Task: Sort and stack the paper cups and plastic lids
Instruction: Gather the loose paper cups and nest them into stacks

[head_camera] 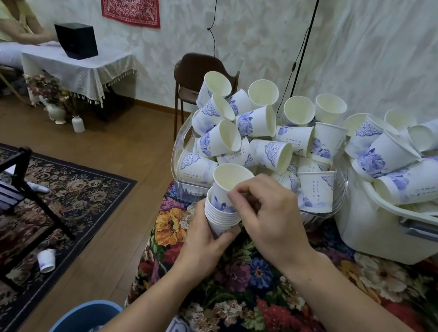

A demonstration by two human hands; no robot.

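Paper, white with blue flowers: a short nested stack of paper cups (220,218) sits gripped in the left hand (205,244), while the right hand (267,215) pinches the top cup (227,185), seating it. At twelve o'clock, a clear plastic tray (184,144) heaped with loose cups and, toward two o'clock, a full white plastic bin (387,240) suggest most sorting remains; no lids are visible.
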